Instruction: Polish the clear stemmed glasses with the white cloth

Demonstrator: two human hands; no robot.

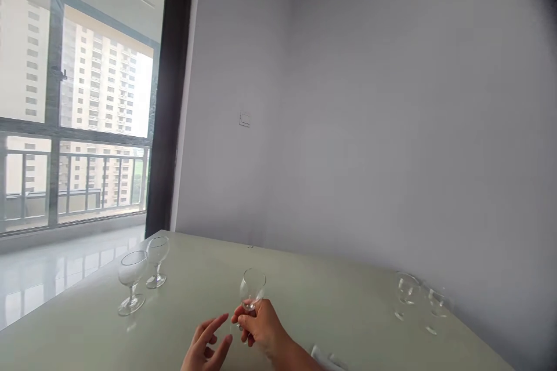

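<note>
A clear stemmed wine glass (253, 285) stands upright in my right hand (263, 326), whose fingers are wrapped round its stem just under the bowl. My left hand (206, 343) is close by on the left, thumb and fingers apart, with nothing in it. Its fingertips point toward the foot of the glass, and I cannot tell whether they touch it. The foot is partly hidden by my right fingers.
Two wine glasses, a nearer one (131, 272) and a farther one (157, 252), stand on the table (331, 295) at left. Two more, one (407, 290) beside another (436, 303), are at right. A white cloth-like item (324, 357) lies at the front. A wall (348, 127) rises behind.
</note>
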